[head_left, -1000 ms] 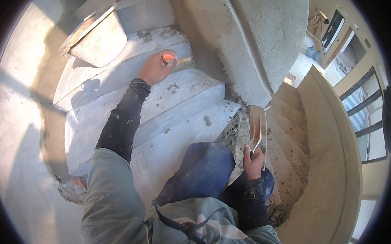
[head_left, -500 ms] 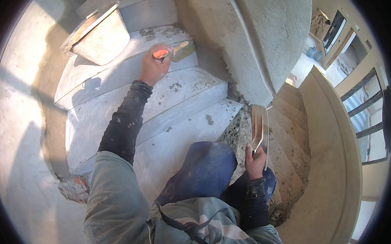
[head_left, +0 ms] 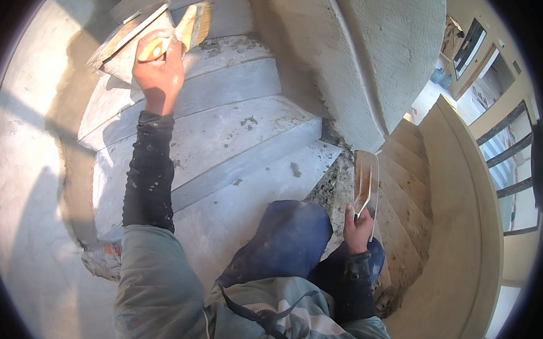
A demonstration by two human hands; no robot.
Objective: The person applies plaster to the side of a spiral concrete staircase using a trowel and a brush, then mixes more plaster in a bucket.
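Note:
My left hand [head_left: 159, 72] is closed round the handle of a wide brush [head_left: 203, 23] with pale yellow bristles. It is raised in front of a pale, mortar-stained bucket [head_left: 124, 60] on an upper stair, partly covering it. The bristles point up and right, clear of the step. Low on the right, beside my knee, my right hand [head_left: 358, 229] grips a plastering trowel [head_left: 362, 177], its long blade held up nearly edge-on. Grey concrete steps [head_left: 246, 124] with splashes of mortar lie between the hands.
A rough plastered curved wall [head_left: 363, 53] rises at the upper right. Dirty winding steps [head_left: 404, 195] drop away on the right, inside a curved low wall [head_left: 465, 222]. Crumbly mortar [head_left: 329, 182] lines the steps' inner edge. Blue water jugs [head_left: 440, 77] stand far off.
My left hand has carried the brush left and upward, from above the step to in front of the bucket, turning the bristles up. The right hand with the trowel has barely moved.

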